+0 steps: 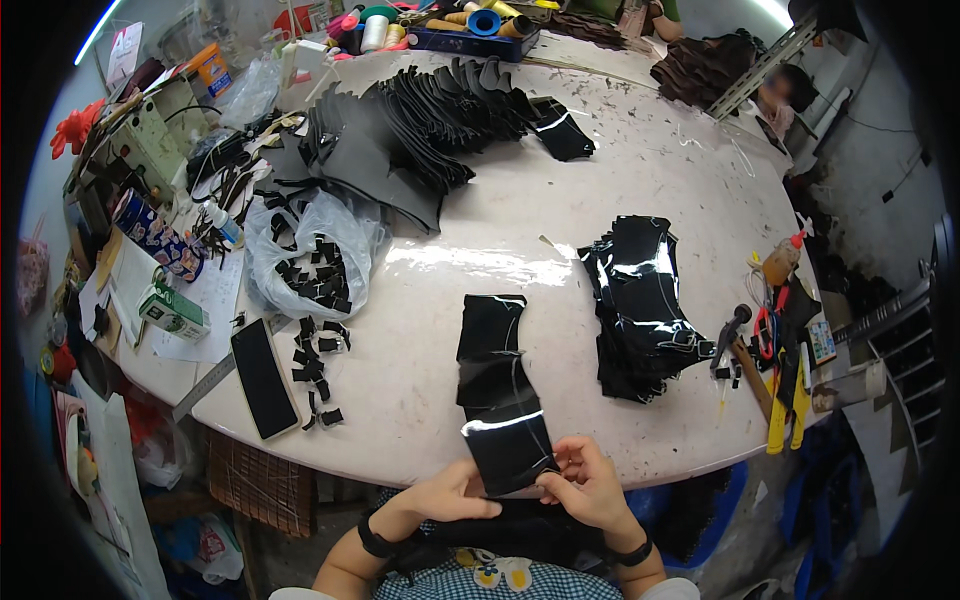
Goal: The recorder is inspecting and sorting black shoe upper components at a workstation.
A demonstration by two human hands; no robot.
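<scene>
- Strip (505, 425) ahead of your fingers, long axis running away from you
- Right hand (592, 490) nearer, pinching its near-right corner
- Left hand (452, 496): fingers apart, just beside

"Where's the light from?"
"I count 2 white tubes near the upper edge: the left tube (98, 30) and the right tube (772, 12)."
"Any glare?"
"Plenty. A white patch burns out mid-table (700, 200), and bright streaks cross the black pile (635, 300) and the held sheet (505, 455)."
"Dark parts?"
"It's dim below the tabletop, and black swallows all 4 corners."
"Sharp?"
"Fairly, around the middle. A far person's head (790, 88) is blurred, and the tabletop's near edge bows with the lens."
</scene>
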